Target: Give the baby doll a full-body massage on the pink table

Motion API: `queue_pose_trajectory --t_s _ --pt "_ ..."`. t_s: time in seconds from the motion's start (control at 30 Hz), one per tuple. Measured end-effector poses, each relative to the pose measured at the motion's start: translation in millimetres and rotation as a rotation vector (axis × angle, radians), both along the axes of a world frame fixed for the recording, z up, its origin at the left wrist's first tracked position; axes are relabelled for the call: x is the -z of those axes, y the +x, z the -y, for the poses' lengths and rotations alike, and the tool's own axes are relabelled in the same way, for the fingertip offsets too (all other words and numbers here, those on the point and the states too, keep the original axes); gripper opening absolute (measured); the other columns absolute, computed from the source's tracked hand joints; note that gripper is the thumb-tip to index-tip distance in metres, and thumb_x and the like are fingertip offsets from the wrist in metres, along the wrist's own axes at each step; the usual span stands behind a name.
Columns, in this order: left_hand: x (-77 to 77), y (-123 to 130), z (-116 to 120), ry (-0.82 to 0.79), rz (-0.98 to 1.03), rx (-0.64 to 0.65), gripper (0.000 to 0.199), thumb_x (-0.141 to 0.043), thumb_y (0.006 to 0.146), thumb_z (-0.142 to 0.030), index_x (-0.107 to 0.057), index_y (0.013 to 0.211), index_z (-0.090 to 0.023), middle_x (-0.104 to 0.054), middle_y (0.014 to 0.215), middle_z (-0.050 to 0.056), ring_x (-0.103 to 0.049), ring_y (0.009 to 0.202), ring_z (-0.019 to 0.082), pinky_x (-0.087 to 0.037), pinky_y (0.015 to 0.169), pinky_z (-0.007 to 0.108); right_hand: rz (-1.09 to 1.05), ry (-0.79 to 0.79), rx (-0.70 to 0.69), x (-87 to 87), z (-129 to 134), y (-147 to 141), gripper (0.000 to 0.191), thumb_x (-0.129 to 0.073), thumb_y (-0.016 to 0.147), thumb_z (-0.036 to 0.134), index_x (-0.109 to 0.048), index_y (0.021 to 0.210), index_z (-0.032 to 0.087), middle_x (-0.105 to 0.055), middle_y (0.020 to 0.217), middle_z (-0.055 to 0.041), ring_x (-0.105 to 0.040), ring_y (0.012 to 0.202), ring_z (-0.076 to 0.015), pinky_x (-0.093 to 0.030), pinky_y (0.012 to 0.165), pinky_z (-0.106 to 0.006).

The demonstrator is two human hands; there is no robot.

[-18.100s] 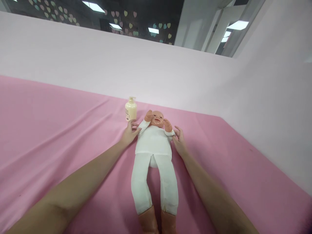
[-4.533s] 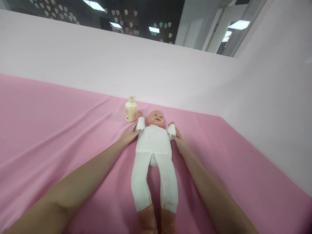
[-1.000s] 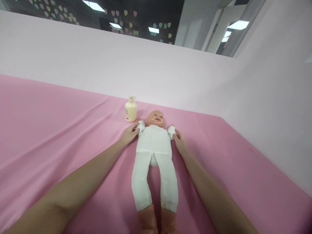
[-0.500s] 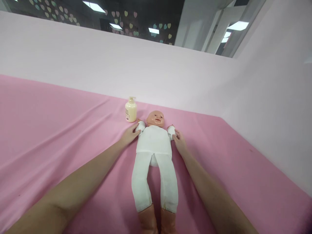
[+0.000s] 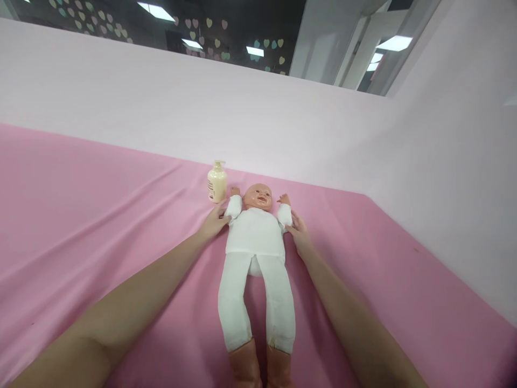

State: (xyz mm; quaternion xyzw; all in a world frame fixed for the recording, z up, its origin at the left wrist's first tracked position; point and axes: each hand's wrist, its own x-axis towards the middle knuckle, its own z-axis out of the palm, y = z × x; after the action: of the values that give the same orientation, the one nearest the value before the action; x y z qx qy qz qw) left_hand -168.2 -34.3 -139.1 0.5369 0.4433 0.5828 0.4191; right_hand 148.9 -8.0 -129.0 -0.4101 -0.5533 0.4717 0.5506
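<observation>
Now the doll [image 5: 256, 231] has its forearms [image 5: 285, 214] reaching higher beside its head [image 5: 258, 196] than a moment ago, so both arms are being worked. Left hand [image 5: 214, 221] and right hand [image 5: 300, 235] each grasp one near the elbow, firmness hard to judge; doll's face-up on pink sheet [image 5: 113, 226].

Doll [image 5: 255, 233]: top and trousers [image 5: 234, 302] white throughout, brownish marks at the hems; head [image 5: 258, 197] pinkish tan; feet [image 5: 245, 366] a deeper reddish brown. Pump bottle [image 5: 218, 186]: pale cream-yellow, dark print on its side. Surface [image 5: 100, 205]: uniform pink. Walls [image 5: 141, 102]: white. Window [image 5: 238, 27]: largely dark, patterned with scattered hearts in pink, pale yellow and teal.
</observation>
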Motion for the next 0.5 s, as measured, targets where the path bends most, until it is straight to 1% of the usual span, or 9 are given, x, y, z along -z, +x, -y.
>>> queue_pose_trajectory --t_s 0.07,0.13,0.2,0.27,0.3,0.33,0.37,0.43,0.5 --pt "-1.1 1.3 -1.1 -0.002 0.105 0.016 0.096 -0.071 0.066 -0.022 -0.035 0.155 -0.018 -0.074 0.116 0.01 -0.071 0.101 0.027 -0.054 0.094 0.045 -0.051 0.012 -0.032 -0.8 0.2 0.5 0.066 -0.071 0.065 0.025 -0.057 0.129 0.027 -0.066 0.136 -0.0046 -0.06 0.129 -0.0283 -0.05 0.108 -0.045" --pt "-2.4 2.1 -2.0 -0.016 0.157 0.024 0.09 -0.073 0.06 -0.02 -0.048 0.146 -0.017 -0.076 0.104 0.007 -0.071 0.098 0.028 -0.055 0.09 0.045 -0.067 0.006 -0.04 0.0 0.0 0.8 0.05 -0.068 0.064 0.024 -0.065 0.114 0.026 -0.072 0.124 -0.0033 -0.063 0.123 -0.0287 -0.05 0.107 -0.047" --pt "-3.3 2.1 -2.3 -0.031 0.162 0.019 0.068 -0.075 0.056 -0.021 -0.064 0.123 -0.015 -0.076 0.092 0.007 -0.071 0.096 0.029 -0.055 0.091 0.046 -0.058 -0.016 -0.06 1.6 0.0 1.1 0.028 -0.067 0.064 0.025 -0.067 0.092 0.025 -0.076 0.108 -0.0033 -0.065 0.117 -0.0294 -0.051 0.104 -0.048" --pt "-3.7 1.6 -2.1 -0.032 0.15 0.005 0.042 -0.075 0.056 -0.023 -0.07 0.097 -0.015 -0.075 0.085 0.007 -0.072 0.094 0.029 -0.055 0.093 0.048 -0.05 -0.031 -0.085 2.9 0.5 1.3 0.012 -0.068 0.063 0.026 -0.062 0.073 0.025 -0.076 0.095 -0.0031 -0.066 0.117 -0.0294 -0.051 0.102 -0.048" --pt "-3.7 1.3 -1.7 -0.033 0.143 -0.002 0.035 -0.075 0.055 -0.024 -0.07 0.088 -0.015 -0.075 0.083 0.008 -0.072 0.091 0.029 -0.055 0.092 0.048 -0.046 -0.033 -0.092 3.2 0.9 1.5 0.011 -0.069 0.062 0.026 -0.059 0.067 0.025 -0.075 0.092 -0.0031 -0.065 0.118 -0.0292 -0.051 0.103 -0.047" --pt "-3.6 1.0 -1.3 -0.037 0.136 -0.003 0.032 -0.076 0.054 -0.024 -0.068 0.084 -0.015 -0.075 0.082 0.008 -0.072 0.088 0.029 -0.056 0.089 0.047 -0.042 -0.033 -0.091 3.3 1.4 1.5 0.013 -0.069 0.062 0.027 -0.057 0.065 0.025 -0.075 0.091 -0.0032 -0.064 0.12 -0.0289 -0.05 0.104 -0.046" --pt "-3.4 1.0 -0.8 -0.041 0.128 0.005 0.033 -0.077 0.053 -0.025 -0.068 0.083 -0.015 -0.075 0.083 0.008 -0.072 0.086 0.028 -0.057 0.086 0.046 -0.037 -0.032 -0.085 3.2 2.0 1.5 0.014 -0.069 0.062 0.027 -0.056 0.064 0.025 -0.075 0.092 -0.0037 -0.063 0.122 -0.029 -0.049 0.105 -0.046" --pt "-2.4 1.7 0.1 -0.032 0.1 0.033 0.04 -0.079 0.053 -0.027 -0.067 0.09 -0.016 -0.076 0.09 0.009 -0.072 0.086 0.028 -0.057 0.081 0.043 -0.027 -0.031 -0.071 2.6 2.9 0.7 0.012 -0.069 0.063 0.029 -0.059 0.069 0.025 -0.075 0.095 -0.0049 -0.064 0.12 -0.0295 -0.05 0.104 -0.046" --pt "-0.6 3.3 0.3 0.004 0.02 0.007 0.041 -0.076 0.062 -0.033 -0.066 0.098 -0.017 -0.076 0.098 0.009 -0.072 0.09 0.027 -0.057 0.08 0.04 -0.022 -0.033 -0.067 2.2 2.9 -0.9 0.014 -0.068 0.065 0.03 -0.063 0.077 0.025 -0.075 0.1 -0.0053 -0.067 0.113 -0.0293 -0.051 0.102 -0.046"
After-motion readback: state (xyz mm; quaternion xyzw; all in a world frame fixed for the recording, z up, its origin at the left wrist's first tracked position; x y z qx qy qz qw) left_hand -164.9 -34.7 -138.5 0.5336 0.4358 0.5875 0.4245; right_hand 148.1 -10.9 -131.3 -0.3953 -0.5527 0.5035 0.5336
